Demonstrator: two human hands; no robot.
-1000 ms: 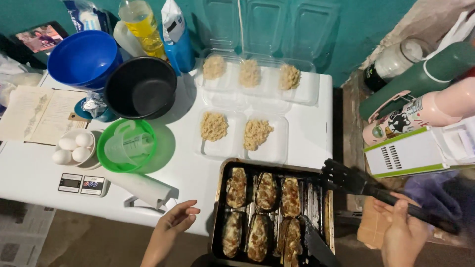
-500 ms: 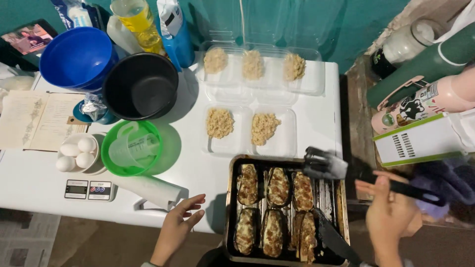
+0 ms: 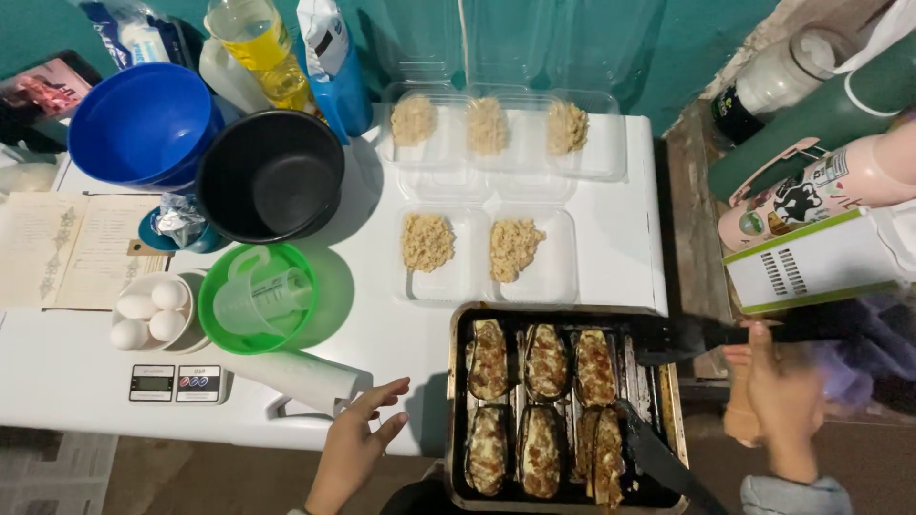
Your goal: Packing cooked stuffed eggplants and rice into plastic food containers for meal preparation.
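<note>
One hand (image 3: pixel 778 391) w/ black spatula (image 3: pixel 682 340)

A blue and white bag (image 3: pixel 329 57) stood at the back of the white table, beside a bottle of yellow liquid (image 3: pixel 256 43). Another blue and white packet (image 3: pixel 134 38) lay at the far left corner, near a dark screen showing a picture (image 3: pixel 43 91). A small white scale (image 3: pixel 175 383) with a grey display and coloured buttons sat at the front edge. A pink bottle with a black-and-white label (image 3: pixel 821 191) lay at the right.
</note>
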